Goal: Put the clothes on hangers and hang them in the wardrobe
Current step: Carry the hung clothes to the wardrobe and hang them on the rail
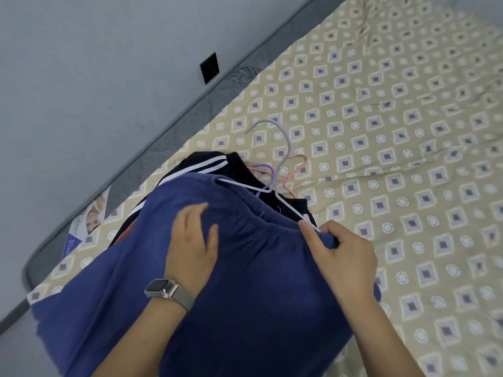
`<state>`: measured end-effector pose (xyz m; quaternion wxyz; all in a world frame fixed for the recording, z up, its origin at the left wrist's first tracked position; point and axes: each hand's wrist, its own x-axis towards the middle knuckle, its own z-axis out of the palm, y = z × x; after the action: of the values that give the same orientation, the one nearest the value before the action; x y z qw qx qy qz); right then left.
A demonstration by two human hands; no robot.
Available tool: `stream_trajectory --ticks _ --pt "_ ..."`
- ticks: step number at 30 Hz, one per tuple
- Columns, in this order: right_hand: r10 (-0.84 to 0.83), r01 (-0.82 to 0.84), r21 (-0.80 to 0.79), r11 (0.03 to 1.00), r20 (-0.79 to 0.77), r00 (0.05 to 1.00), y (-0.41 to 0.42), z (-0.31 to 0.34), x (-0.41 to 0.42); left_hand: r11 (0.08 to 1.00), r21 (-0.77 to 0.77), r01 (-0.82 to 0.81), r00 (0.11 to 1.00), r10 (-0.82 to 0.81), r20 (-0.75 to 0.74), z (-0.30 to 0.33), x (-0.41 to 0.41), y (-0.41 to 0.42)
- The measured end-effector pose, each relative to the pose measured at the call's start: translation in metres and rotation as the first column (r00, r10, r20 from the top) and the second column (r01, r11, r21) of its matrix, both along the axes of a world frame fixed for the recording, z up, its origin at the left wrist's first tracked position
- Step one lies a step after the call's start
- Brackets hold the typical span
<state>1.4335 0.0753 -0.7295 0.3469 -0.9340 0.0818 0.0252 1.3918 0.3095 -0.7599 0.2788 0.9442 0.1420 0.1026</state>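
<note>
left hand (192, 238): bare forearm, no sleeve | wrist: silver smartwatch (160, 288), rectangular dark face, grey mesh band | right hand (344, 257): bare, unsleeved

bed: a mattress (174, 123) with a grey edge is running diagonally along the wall, wearing a tan sheet (408, 131) with a diamond and circle print
sheet state: it's lying a bit wrinkled toward the far right
near left edge: a printed label (87, 227) is sitting on the mattress corner where the sheet isn't covering it
middle: a dark garment with white stripes (206, 161) is lying on the sheet
beside it: pink hangers (295, 170) are resting on the sheet just right of that garment
near side: blue trousers (245, 295) are spreading over the dark garment and the sheet
</note>
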Motion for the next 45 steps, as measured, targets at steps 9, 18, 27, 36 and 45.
stream_trajectory --ticks 9,18,27,36,45 --pt "-0.072 0.045 0.176 0.983 0.150 0.986 -0.024 0.080 -0.057 0.988 0.120 0.100 0.989 -0.112 0.095 0.078 -0.008 0.036" --pt "0.019 -0.075 0.236 0.969 0.233 0.972 0.004 0.230 -0.150 0.973 0.136 0.187 0.968 -0.205 0.141 0.250 -0.124 0.071" --pt "0.286 -0.409 0.186 0.893 0.465 0.838 0.060 0.389 -0.227 1.000 -0.002 0.026 0.957 -0.025 0.288 0.444 -0.295 0.116" --pt "0.371 -0.539 0.220 0.813 0.516 0.772 0.071 0.445 -0.290 0.968 -0.083 -0.236 0.922 0.250 0.295 0.504 -0.403 0.102" --pt "0.577 -0.705 0.262 0.659 0.425 0.697 0.040 0.415 -0.358 0.837 -0.143 -0.528 0.800 0.547 0.248 0.510 -0.553 0.049"
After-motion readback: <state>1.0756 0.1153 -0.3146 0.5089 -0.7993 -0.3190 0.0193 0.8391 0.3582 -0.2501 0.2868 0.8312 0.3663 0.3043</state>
